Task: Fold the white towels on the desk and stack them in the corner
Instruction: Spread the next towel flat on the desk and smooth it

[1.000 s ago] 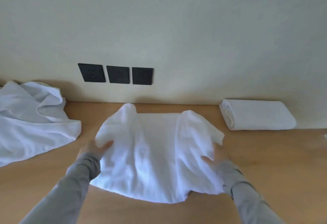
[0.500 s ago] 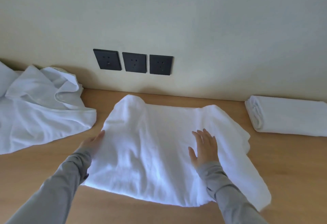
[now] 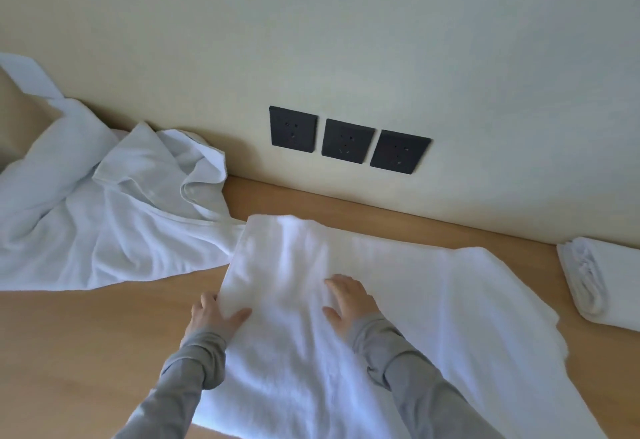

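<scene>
A white towel (image 3: 433,303) lies spread on the wooden desk (image 3: 86,341) in front of me, partly folded. My left hand (image 3: 211,315) grips its left edge, thumb on top and fingers under the cloth. My right hand (image 3: 348,301) lies flat on the towel's middle with the fingers straight. A crumpled pile of white towels (image 3: 104,203) sits at the back left, touching the spread towel's far left corner. A folded white towel (image 3: 602,286) rests against the wall at the far right.
Three black wall sockets (image 3: 348,140) sit on the cream wall just above the desk's back edge. Bare wood shows at the front left and between the spread towel and the folded one.
My right hand slid left across the towel toward the middle. My left hand now has its thumb over the left edge. The view swung left and closer.
</scene>
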